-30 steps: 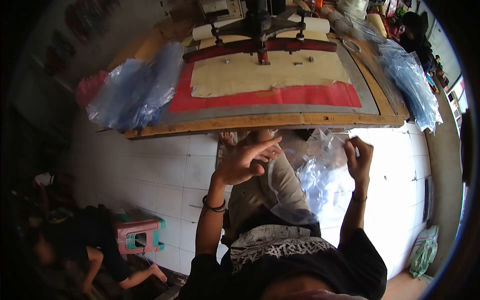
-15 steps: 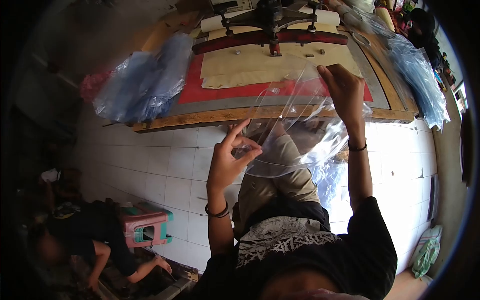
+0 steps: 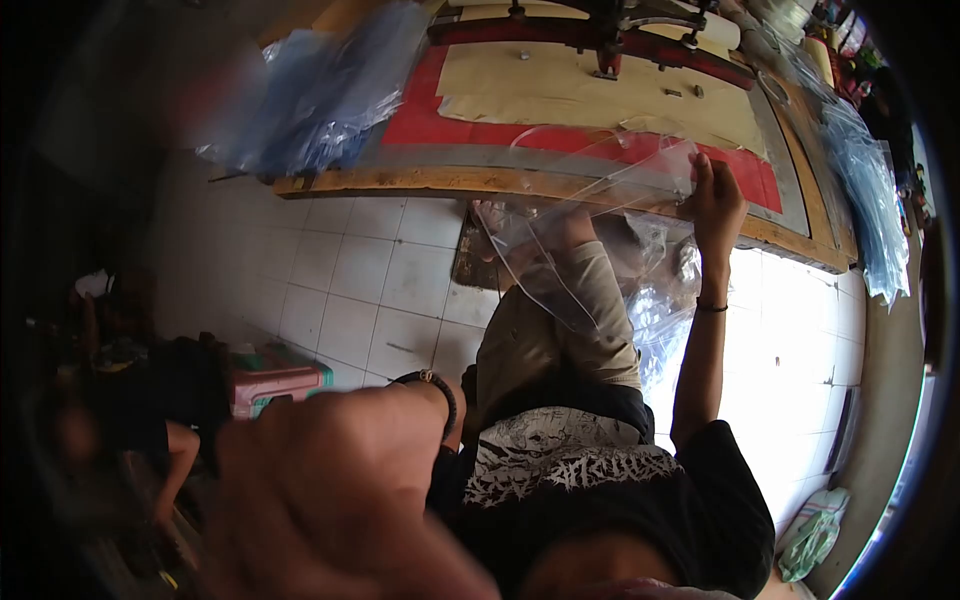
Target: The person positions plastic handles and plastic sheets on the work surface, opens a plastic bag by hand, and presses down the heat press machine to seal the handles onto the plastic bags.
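My right hand (image 3: pixel 722 205) pinches the upper right corner of a clear plastic sheet (image 3: pixel 570 255). The sheet hangs from these fingers over the front edge of the table and above my knees, creased and see-through. Close to the camera, large and blurred, my left hand (image 3: pixel 335 480) is raised in front of my chest, away from the sheet. Its fingers are too smeared to tell whether they hold anything.
A wooden-edged table (image 3: pixel 480 186) carries a yellowish sheet (image 3: pixel 600 95) on a red one (image 3: pixel 410 122), under a dark red press bar (image 3: pixel 660 48). Bagged plastic piles (image 3: pixel 340 95) lie left, more (image 3: pixel 870 200) right. A person (image 3: pixel 150 410) crouches by a pink stool (image 3: pixel 270 385).
My left hand has come off the plastic sheet and moved down toward the camera. My right hand still grips the sheet. The view has tilted, shifting the table upward.
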A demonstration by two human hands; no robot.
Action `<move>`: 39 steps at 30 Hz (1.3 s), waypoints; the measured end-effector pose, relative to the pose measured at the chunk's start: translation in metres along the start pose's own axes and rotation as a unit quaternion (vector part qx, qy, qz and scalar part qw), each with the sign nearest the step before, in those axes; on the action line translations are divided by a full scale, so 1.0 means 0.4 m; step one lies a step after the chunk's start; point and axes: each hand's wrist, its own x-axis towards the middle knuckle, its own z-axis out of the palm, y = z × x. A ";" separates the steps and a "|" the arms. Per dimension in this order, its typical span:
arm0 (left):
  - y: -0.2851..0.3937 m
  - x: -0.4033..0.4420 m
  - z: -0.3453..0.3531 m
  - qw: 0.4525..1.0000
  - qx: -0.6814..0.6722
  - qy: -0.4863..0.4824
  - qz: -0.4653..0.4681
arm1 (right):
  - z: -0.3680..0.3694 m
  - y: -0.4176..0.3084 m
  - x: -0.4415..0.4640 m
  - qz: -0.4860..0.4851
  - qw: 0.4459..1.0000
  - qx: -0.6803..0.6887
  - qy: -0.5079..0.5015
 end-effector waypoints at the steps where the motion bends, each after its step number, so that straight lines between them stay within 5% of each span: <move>1: 0.009 0.010 0.006 1.000 0.023 -0.003 0.010 | 0.004 -0.004 -0.002 0.001 1.000 -0.008 0.000; 16: 0.078 0.047 0.028 0.982 0.179 -0.030 0.059 | 0.002 0.001 -0.005 -0.013 0.996 -0.082 0.010; 19: 0.085 0.063 0.021 0.979 0.192 -0.026 0.060 | 0.010 0.019 -0.002 -0.116 0.990 -0.069 0.044; 21: 0.087 0.061 0.001 0.976 0.212 -0.019 0.046 | 0.007 0.017 -0.012 -0.051 0.996 -0.069 0.007; 25: 0.026 -0.093 -0.099 0.953 0.248 0.092 -0.148 | -0.004 0.025 -0.007 -0.053 0.996 -0.058 0.043; 27: -0.011 -0.224 -0.168 0.836 0.428 0.118 -0.323 | -0.021 0.018 -0.018 -0.049 0.997 0.002 0.060; 29: -0.034 -0.365 -0.223 0.693 0.523 0.046 -0.493 | -0.028 0.008 -0.054 -0.026 0.995 0.068 0.068; 33: -0.038 -0.537 -0.220 0.687 0.213 0.159 -0.676 | -0.051 0.036 -0.151 0.056 0.980 0.188 0.036; 39: -0.054 -0.482 -0.217 0.703 0.189 0.148 -0.669 | -0.092 0.016 -0.218 0.066 0.969 0.232 -0.057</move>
